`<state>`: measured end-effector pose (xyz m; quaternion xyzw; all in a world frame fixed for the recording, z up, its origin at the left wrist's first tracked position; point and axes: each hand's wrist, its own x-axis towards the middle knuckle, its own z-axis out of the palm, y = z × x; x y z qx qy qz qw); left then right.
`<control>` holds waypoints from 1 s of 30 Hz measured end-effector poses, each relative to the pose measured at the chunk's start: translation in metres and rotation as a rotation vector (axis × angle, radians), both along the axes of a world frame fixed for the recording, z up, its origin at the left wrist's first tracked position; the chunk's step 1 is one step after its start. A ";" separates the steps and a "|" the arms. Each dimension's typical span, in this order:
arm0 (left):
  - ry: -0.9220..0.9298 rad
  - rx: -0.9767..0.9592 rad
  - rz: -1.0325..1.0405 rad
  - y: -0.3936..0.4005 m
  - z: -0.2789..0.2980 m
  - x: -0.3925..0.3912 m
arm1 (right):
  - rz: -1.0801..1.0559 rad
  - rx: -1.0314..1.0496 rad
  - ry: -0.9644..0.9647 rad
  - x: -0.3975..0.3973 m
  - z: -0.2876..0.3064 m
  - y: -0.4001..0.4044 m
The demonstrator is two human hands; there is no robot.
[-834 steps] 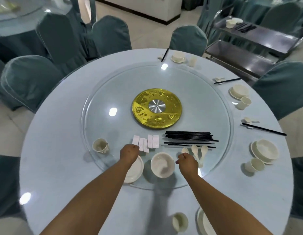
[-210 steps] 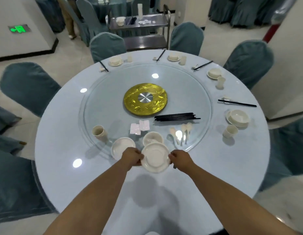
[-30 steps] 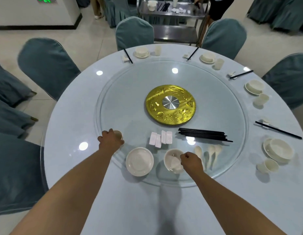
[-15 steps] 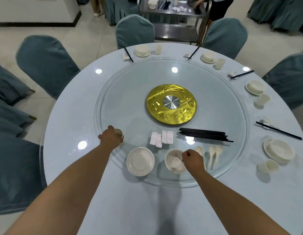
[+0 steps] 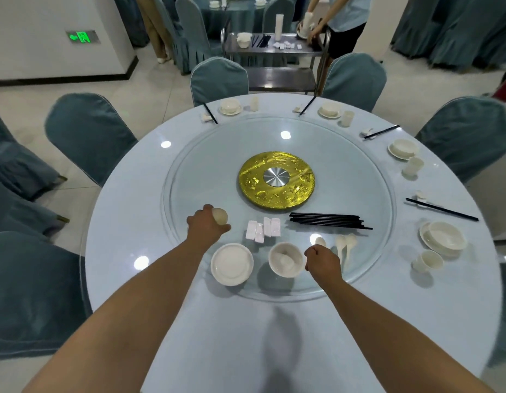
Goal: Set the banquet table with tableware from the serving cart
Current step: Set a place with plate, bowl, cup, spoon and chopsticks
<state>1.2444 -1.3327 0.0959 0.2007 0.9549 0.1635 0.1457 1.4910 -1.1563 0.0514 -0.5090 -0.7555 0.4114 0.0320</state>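
Cup (image 5: 220, 216) held in left grip (image 5: 208, 226); right grip (image 5: 321, 260) curled, contents can't be told. Next: cup to be set at desk (image 5: 127, 251) edge w/ saucer (image 5: 232, 263).

Plate (image 5: 232, 263) left of bowl (image 5: 286, 262) — chopsticks (image 5: 328, 221) behind.

Both forearms extend from the lower edge of the frame toward 12 o'clock, bare to the wrist, the left entering from about 7 o'clock and the right from about 5 o'clock. The left hand (image 5: 208, 226) is the farther forward, its fingers and thumb curled around a small cup (image 5: 220, 216). The right hand (image 5: 321, 262) is a closed fist, knuckles up; whether it pinches anything cannot be determined.
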 end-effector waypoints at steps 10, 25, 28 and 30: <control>-0.091 -0.032 -0.292 0.059 -0.021 0.126 | -0.173 -0.049 0.032 0.098 -0.009 0.003; -0.295 -0.120 -0.595 0.118 -0.093 0.269 | -0.491 -0.137 -0.039 0.245 -0.047 0.015; -0.313 -0.153 -0.611 0.118 -0.107 0.284 | -0.514 -0.158 -0.030 0.257 -0.055 0.012; -0.332 -0.169 -0.607 0.116 -0.115 0.292 | -0.519 -0.172 -0.028 0.261 -0.059 0.010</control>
